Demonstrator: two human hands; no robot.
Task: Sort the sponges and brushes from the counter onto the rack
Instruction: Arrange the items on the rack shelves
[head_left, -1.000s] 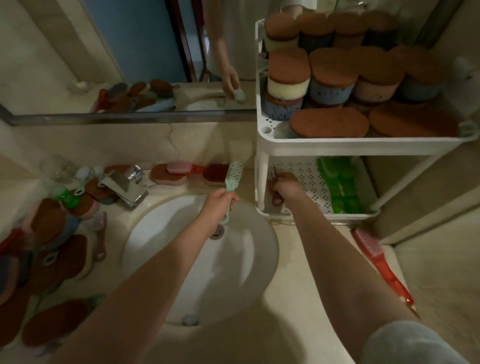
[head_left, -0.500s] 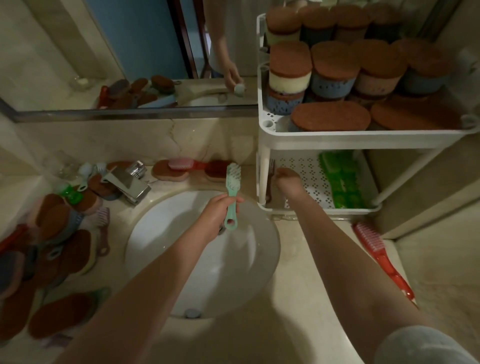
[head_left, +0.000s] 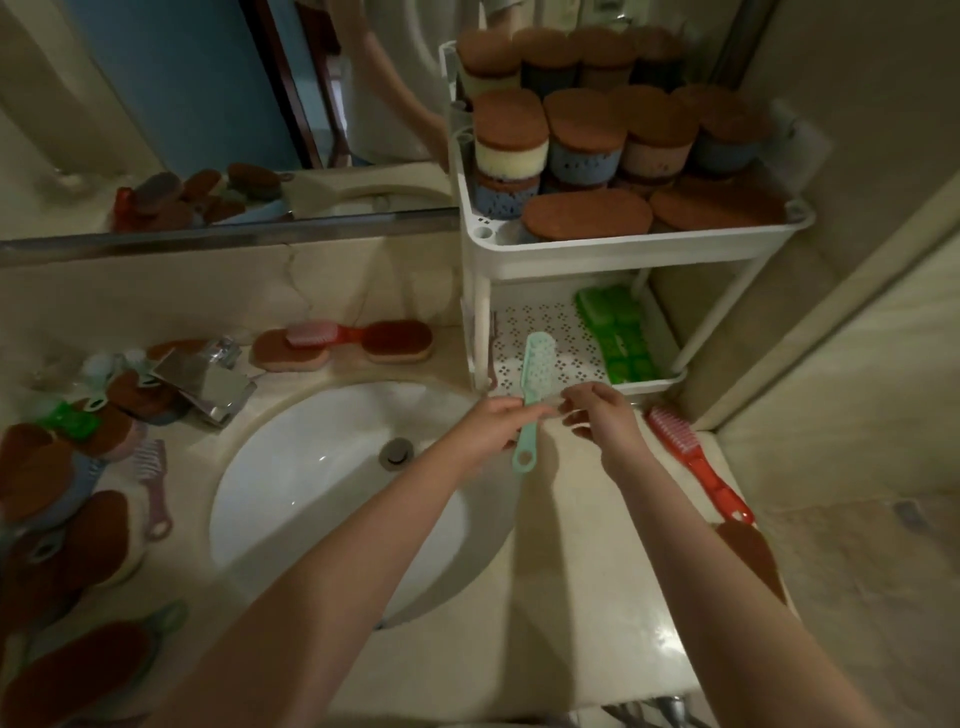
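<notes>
In mid-frame, my left hand (head_left: 493, 428) fingers grip the teal brush (head_left: 537, 364) handle. My right hand (head_left: 605, 415) fingers curl just beside it; grip unclear.

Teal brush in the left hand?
Yes, the left hand grips the teal brush by its handle.
</notes>
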